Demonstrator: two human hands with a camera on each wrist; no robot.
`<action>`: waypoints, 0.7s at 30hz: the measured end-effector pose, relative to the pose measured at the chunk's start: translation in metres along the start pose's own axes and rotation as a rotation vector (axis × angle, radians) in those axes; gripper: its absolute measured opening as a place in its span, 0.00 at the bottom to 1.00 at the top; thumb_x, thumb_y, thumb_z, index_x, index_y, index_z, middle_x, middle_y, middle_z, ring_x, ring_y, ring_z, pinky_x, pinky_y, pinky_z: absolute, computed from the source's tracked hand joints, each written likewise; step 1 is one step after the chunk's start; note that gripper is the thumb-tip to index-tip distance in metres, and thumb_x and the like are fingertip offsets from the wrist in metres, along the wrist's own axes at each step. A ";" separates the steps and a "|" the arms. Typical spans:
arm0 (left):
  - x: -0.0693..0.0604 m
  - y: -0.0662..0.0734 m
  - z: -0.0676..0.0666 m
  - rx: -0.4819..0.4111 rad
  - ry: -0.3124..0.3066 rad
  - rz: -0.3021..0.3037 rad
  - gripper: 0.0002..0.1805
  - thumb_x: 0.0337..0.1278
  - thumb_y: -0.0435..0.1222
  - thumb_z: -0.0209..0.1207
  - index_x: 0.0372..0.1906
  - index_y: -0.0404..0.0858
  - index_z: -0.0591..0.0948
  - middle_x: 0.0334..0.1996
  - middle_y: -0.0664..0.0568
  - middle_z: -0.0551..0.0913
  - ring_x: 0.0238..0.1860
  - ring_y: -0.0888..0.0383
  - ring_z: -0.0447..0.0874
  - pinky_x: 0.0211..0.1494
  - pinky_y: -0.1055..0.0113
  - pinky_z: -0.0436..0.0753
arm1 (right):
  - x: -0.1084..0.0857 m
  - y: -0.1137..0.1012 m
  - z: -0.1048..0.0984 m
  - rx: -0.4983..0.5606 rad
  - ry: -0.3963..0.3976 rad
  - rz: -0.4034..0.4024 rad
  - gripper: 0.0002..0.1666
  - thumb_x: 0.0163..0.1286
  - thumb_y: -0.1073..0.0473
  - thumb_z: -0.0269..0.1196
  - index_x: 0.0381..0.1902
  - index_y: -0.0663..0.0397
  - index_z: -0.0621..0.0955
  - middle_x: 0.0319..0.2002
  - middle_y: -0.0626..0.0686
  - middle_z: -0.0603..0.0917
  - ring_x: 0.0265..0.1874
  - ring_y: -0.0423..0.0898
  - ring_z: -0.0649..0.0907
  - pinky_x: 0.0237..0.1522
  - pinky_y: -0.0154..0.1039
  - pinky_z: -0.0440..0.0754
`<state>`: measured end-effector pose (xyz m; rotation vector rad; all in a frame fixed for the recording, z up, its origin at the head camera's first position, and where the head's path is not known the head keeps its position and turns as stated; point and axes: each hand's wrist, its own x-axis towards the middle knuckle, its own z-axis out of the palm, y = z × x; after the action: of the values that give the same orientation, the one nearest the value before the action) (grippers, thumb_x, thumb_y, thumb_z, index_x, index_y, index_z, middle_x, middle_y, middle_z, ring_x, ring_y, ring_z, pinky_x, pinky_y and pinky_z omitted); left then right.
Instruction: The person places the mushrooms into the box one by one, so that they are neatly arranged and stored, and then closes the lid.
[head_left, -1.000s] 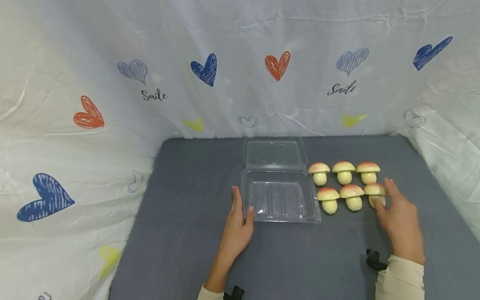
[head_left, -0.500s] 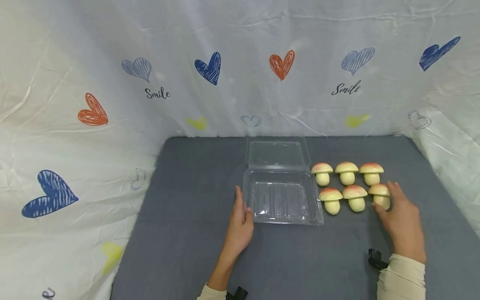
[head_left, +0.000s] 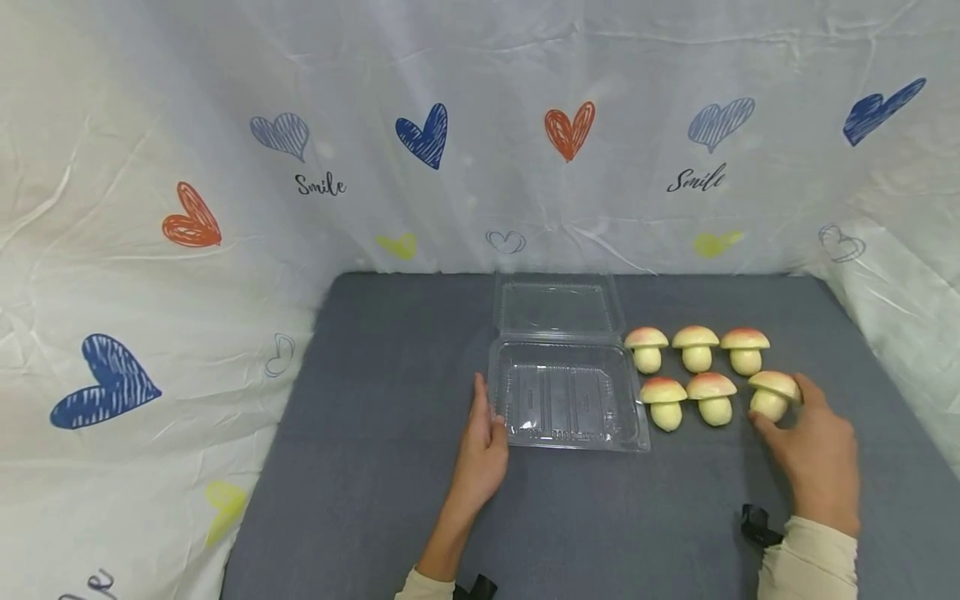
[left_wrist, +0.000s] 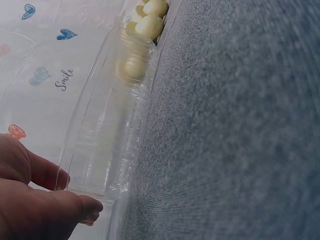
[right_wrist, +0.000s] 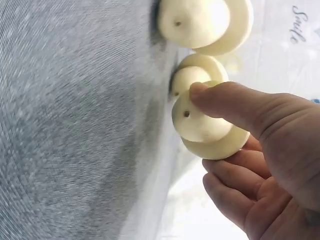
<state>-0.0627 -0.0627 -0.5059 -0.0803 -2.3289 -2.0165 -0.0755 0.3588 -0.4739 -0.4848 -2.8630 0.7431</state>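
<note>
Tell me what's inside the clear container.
The clear container shows only its ribbed floor, with nothing lying on it. The left hand covers part of the left rim, so that bit is hidden.

Left hand (left_wrist: 37, 207): bare, thumb and fingers touching the left end of a clear, ridged plastic container (left_wrist: 95, 155)
Container's right end: pale-yellow, rounded mushrooms (left_wrist: 149, 27) just beyond, one showing through the clear wall
Near: grey, textured cloth (left_wrist: 235, 120)
Far: white sheet (left_wrist: 52, 117) printed with hearts (left_wrist: 66, 34) and "Smile" (left_wrist: 64, 80)
</note>
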 end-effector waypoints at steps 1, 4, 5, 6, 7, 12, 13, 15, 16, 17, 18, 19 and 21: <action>0.000 0.000 0.000 0.000 -0.001 0.002 0.40 0.79 0.22 0.43 0.87 0.37 0.42 0.85 0.35 0.45 0.84 0.43 0.48 0.81 0.52 0.56 | -0.001 -0.002 -0.001 0.001 0.010 -0.002 0.54 0.70 0.53 0.72 0.82 0.66 0.58 0.60 0.86 0.73 0.52 0.87 0.74 0.50 0.77 0.72; -0.001 0.000 0.000 -0.009 -0.004 0.002 0.40 0.79 0.22 0.43 0.87 0.36 0.42 0.85 0.35 0.45 0.84 0.43 0.47 0.81 0.52 0.56 | -0.005 -0.010 -0.003 0.012 0.043 -0.011 0.54 0.70 0.52 0.72 0.83 0.64 0.58 0.61 0.85 0.74 0.50 0.87 0.75 0.49 0.77 0.72; -0.001 0.000 0.000 -0.013 -0.007 -0.002 0.40 0.79 0.22 0.43 0.87 0.36 0.41 0.85 0.35 0.45 0.84 0.44 0.47 0.81 0.53 0.56 | -0.006 -0.013 -0.004 0.016 0.056 -0.015 0.54 0.70 0.52 0.72 0.83 0.64 0.58 0.60 0.85 0.74 0.49 0.87 0.75 0.48 0.77 0.72; -0.001 0.000 -0.001 -0.017 -0.008 -0.003 0.40 0.79 0.22 0.43 0.87 0.36 0.41 0.85 0.35 0.45 0.84 0.43 0.47 0.81 0.53 0.56 | -0.008 -0.017 -0.005 0.019 0.068 -0.021 0.54 0.70 0.51 0.72 0.83 0.63 0.59 0.60 0.84 0.75 0.47 0.87 0.76 0.47 0.76 0.72; -0.001 0.000 -0.001 -0.020 -0.007 -0.005 0.40 0.79 0.23 0.43 0.87 0.37 0.41 0.85 0.35 0.45 0.84 0.43 0.47 0.81 0.53 0.56 | -0.009 -0.021 -0.006 0.022 0.085 -0.032 0.53 0.70 0.52 0.73 0.83 0.63 0.59 0.59 0.84 0.76 0.46 0.87 0.76 0.46 0.76 0.73; -0.002 0.000 -0.001 -0.039 0.003 -0.018 0.40 0.79 0.23 0.43 0.87 0.39 0.41 0.85 0.36 0.46 0.83 0.43 0.50 0.81 0.54 0.57 | -0.016 -0.046 -0.009 0.057 0.158 -0.087 0.51 0.68 0.53 0.74 0.82 0.60 0.63 0.63 0.76 0.79 0.48 0.83 0.79 0.47 0.74 0.74; -0.002 0.000 -0.001 -0.044 0.004 -0.018 0.40 0.79 0.23 0.43 0.87 0.39 0.41 0.85 0.36 0.47 0.83 0.43 0.50 0.81 0.54 0.56 | -0.018 -0.051 -0.009 0.068 0.173 -0.102 0.51 0.68 0.54 0.74 0.82 0.59 0.64 0.64 0.75 0.79 0.49 0.83 0.79 0.47 0.74 0.75; -0.003 0.000 0.000 -0.053 0.007 -0.012 0.40 0.79 0.23 0.42 0.87 0.38 0.41 0.85 0.35 0.46 0.84 0.43 0.49 0.82 0.54 0.56 | -0.022 -0.061 -0.009 0.091 0.197 -0.137 0.50 0.67 0.55 0.75 0.81 0.57 0.66 0.63 0.74 0.80 0.48 0.82 0.80 0.47 0.74 0.75; -0.003 0.000 0.000 -0.057 0.008 -0.013 0.40 0.79 0.22 0.42 0.87 0.38 0.41 0.85 0.36 0.46 0.84 0.43 0.48 0.82 0.54 0.55 | -0.024 -0.066 -0.008 0.099 0.203 -0.150 0.50 0.66 0.56 0.75 0.81 0.56 0.66 0.61 0.75 0.80 0.45 0.83 0.80 0.45 0.75 0.75; -0.003 0.001 0.000 -0.061 0.009 -0.012 0.40 0.79 0.22 0.42 0.87 0.37 0.42 0.85 0.36 0.46 0.84 0.44 0.47 0.82 0.54 0.55 | -0.026 -0.071 -0.007 0.110 0.209 -0.164 0.50 0.66 0.56 0.76 0.81 0.56 0.67 0.60 0.76 0.81 0.44 0.83 0.80 0.44 0.75 0.74; -0.003 0.001 0.000 -0.063 0.010 -0.010 0.40 0.79 0.22 0.42 0.87 0.37 0.42 0.85 0.36 0.45 0.84 0.44 0.47 0.82 0.54 0.54 | -0.027 -0.075 -0.006 0.120 0.216 -0.177 0.49 0.65 0.57 0.76 0.80 0.55 0.68 0.58 0.77 0.81 0.42 0.83 0.80 0.43 0.75 0.74; -0.003 0.001 0.000 -0.061 0.012 -0.011 0.40 0.79 0.22 0.42 0.87 0.37 0.42 0.85 0.36 0.45 0.84 0.45 0.46 0.82 0.54 0.54 | -0.029 -0.079 -0.004 0.129 0.221 -0.187 0.49 0.64 0.57 0.76 0.80 0.54 0.68 0.56 0.78 0.82 0.41 0.83 0.80 0.43 0.75 0.74; -0.004 0.001 0.001 -0.050 0.019 -0.012 0.40 0.78 0.22 0.42 0.87 0.36 0.42 0.85 0.36 0.45 0.84 0.45 0.46 0.82 0.53 0.54 | -0.032 -0.086 -0.002 0.141 0.218 -0.199 0.49 0.64 0.57 0.77 0.80 0.53 0.69 0.53 0.80 0.82 0.39 0.84 0.80 0.41 0.75 0.73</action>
<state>-0.0587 -0.0619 -0.5055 -0.0498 -2.2733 -2.0725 -0.0691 0.2775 -0.4318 -0.2403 -2.5879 0.7955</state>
